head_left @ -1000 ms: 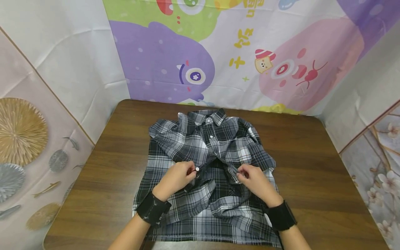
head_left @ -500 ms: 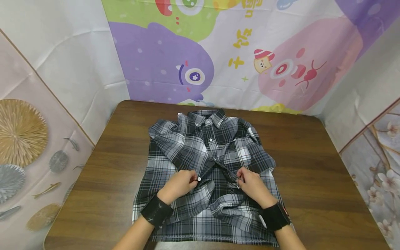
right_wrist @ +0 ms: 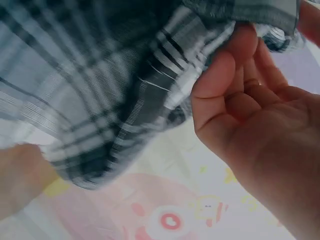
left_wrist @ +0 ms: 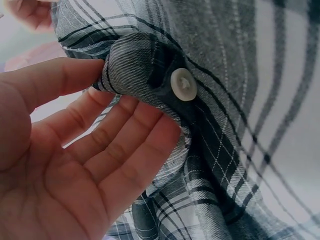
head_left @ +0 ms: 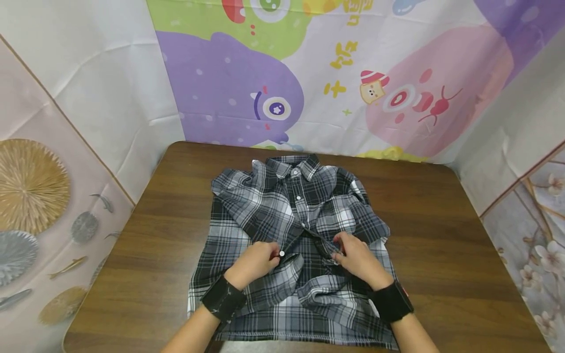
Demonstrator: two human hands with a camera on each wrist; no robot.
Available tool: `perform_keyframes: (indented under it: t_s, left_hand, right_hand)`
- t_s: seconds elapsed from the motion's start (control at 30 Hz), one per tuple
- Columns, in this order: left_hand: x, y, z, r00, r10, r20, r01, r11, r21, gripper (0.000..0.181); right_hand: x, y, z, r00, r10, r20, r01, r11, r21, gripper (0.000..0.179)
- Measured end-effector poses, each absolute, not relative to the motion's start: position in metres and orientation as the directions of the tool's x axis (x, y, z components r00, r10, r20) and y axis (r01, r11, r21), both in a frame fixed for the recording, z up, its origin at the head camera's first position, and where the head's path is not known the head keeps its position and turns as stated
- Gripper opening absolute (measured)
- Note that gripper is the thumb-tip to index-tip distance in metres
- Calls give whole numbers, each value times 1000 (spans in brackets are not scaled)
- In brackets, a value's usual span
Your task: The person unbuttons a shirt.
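A black, grey and white plaid shirt (head_left: pixel 265 211) lies front up, its collar (head_left: pixel 296 166) toward the back. White buttons run down the joined upper placket; below, the front gapes. My left hand (head_left: pixel 255 262) pinches one front edge between thumb and forefinger, right beside a white button (head_left: pixel 281 253). That button (left_wrist: pixel 184 84) faces up in the left wrist view, with the other fingers under the folded cloth. My right hand (head_left: pixel 358 260) pinches the opposite front edge; in the right wrist view its fingertips (right_wrist: pixel 216 75) are partly covered by cloth.
The shirt rests on a brown wooden table (head_left: pixel 441 235). Crumpled sleeve-like folds (head_left: pixel 324 289) lie over the lower shirt, and its hem (head_left: pixel 304 336) is near the front edge. A cartoon-printed cloth (head_left: pixel 238 88) hangs behind, with patterned cloths at both sides. Each wrist wears a black band (head_left: pixel 390 301).
My left hand has come nearer with the buttoned edge and slightly right. My right hand has shifted a little, still at the opposite edge. The rest of the shirt stays put.
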State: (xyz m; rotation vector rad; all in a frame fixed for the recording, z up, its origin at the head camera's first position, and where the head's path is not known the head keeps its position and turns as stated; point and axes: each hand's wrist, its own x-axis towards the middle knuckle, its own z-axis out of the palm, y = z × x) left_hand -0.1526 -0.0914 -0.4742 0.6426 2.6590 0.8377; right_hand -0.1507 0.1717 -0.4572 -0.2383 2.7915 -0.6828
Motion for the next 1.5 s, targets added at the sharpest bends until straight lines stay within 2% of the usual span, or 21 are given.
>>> perform_keyframes:
  t_s: [0.17, 0.47, 0.73, 0.93, 1.17, 1.37, 1.5]
  left_hand:
    - [-152, -90, -473, -856, 497, -143, 323, 730, 603, 24]
    - [-152, -90, -471, -857, 493, -150, 319, 737, 596, 25]
    - [-152, -90, -472, -852, 503, -143, 328, 728, 602, 23]
    - [-152, -90, -471, -848, 511, -143, 334, 723, 605, 19]
    - [-151, -90, -471, -845, 516, -143, 344, 727, 594, 19]
    - [-150, -91, -471, -838, 531, -123, 376, 726, 576, 19]
    - [-151, -91, -470, -824, 552, -128, 388, 715, 582, 15]
  right_hand:
    - [-156, 163, -444, -949, -231, -214, -113, 884, -454, 47]
    - [-178, 137, -431, -947, -293, -132, -219, 890, -401, 28]
    - [-199, 113, -445, -937, -340, -85, -301, 905, -303, 16]
    - [-206, 106, -461, -943, -332, -34, -318, 924, -215, 19]
    - [-207, 103, -472, -942, -334, 0, -329, 929, -171, 20]
    - [-207, 101, -476, -922, -378, 87, -385, 917, -101, 11]
    - [-207, 101, -475, -925, -374, 71, -380, 918, -114, 7]
